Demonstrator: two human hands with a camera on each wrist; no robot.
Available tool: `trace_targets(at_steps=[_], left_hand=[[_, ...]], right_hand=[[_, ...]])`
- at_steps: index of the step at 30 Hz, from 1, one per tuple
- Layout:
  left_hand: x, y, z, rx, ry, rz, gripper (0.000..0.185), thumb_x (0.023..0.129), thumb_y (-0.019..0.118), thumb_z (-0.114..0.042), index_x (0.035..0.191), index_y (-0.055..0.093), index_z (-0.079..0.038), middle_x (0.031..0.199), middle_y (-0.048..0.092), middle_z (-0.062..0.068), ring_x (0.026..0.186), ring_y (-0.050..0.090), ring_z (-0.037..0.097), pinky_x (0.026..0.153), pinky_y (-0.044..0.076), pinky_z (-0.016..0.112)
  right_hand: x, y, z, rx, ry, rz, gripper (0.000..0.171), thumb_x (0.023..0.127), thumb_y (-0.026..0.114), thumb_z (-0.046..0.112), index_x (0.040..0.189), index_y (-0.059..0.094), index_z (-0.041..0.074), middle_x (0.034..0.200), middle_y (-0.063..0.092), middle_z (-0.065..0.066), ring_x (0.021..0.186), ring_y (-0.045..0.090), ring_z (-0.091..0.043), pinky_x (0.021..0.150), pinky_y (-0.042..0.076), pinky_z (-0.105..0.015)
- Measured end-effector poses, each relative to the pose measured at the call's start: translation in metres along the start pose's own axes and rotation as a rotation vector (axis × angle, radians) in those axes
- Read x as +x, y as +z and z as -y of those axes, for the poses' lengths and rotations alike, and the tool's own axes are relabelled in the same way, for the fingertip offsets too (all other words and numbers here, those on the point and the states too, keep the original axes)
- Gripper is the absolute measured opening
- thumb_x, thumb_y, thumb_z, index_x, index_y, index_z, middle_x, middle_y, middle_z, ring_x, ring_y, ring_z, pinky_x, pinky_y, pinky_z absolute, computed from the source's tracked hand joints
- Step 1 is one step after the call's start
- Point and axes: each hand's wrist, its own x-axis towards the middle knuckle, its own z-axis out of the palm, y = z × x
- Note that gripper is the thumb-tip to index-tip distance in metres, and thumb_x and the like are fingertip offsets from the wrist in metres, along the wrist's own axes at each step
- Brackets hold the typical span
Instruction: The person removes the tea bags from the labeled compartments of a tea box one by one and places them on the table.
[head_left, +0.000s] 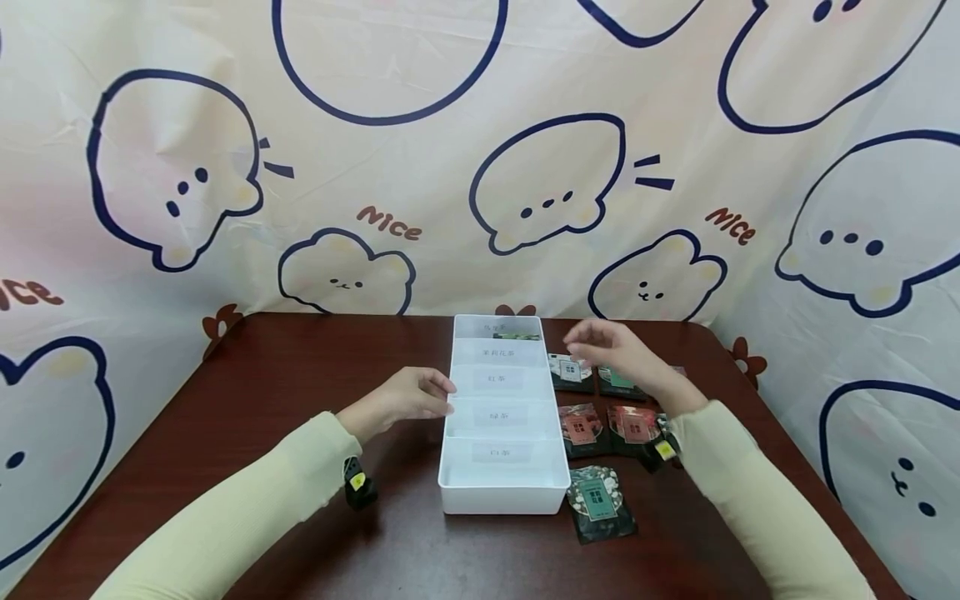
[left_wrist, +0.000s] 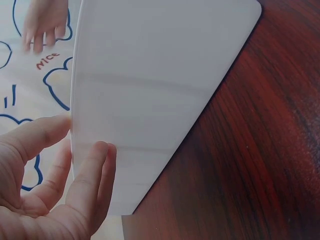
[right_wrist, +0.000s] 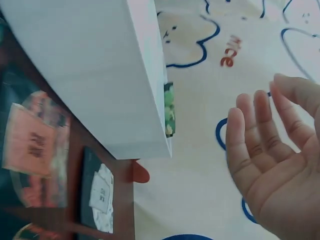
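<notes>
A long white box (head_left: 504, 498) with several labelled compartments stands on the table. My left hand (head_left: 408, 395) is at its left side; in the left wrist view the fingers (left_wrist: 90, 180) rest against the outer wall, with another fingertip at the rim. A green-patterned packet (head_left: 516, 337) lies in the farthest compartment, its edge also showing above the rim in the right wrist view. My right hand (head_left: 611, 348) is raised beside the far right end of the box, above the packets, fingers loosely bent and holding nothing.
Right of the box lie several dark packets: a white-labelled one (head_left: 570, 372), a green one (head_left: 618, 383) partly under my right hand, red-labelled ones (head_left: 581, 429), and a green-labelled one (head_left: 600, 502) nearest me. A cartoon-printed curtain (head_left: 442, 183) stands behind the dark wooden table (head_left: 315, 533).
</notes>
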Motion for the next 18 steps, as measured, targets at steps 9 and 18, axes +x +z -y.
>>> trace_targets(at_steps=[9,18], left_hand=[[0.000,0.002,0.002,-0.017,0.008,0.022,0.032,0.077,0.078,-0.002,0.107,0.065,-0.002,0.101,0.063,0.014,0.084,0.060,0.022,0.079,0.056,0.031],[0.000,0.000,0.001,-0.029,-0.001,0.017,0.030,0.078,0.077,-0.001,0.105,0.066,-0.003,0.102,0.063,0.014,0.085,0.061,0.022,0.079,0.056,0.031]], right_hand=[[0.073,0.009,-0.017,-0.020,0.075,-0.042,0.030,0.096,0.061,0.027,0.118,0.058,0.007,0.128,0.056,-0.018,0.117,0.055,-0.034,0.104,0.042,-0.052],[0.103,0.019,-0.035,0.006,0.082,-0.022,0.034,0.096,0.060,0.016,0.122,0.057,-0.005,0.130,0.054,-0.020,0.119,0.052,-0.034,0.106,0.036,-0.056]])
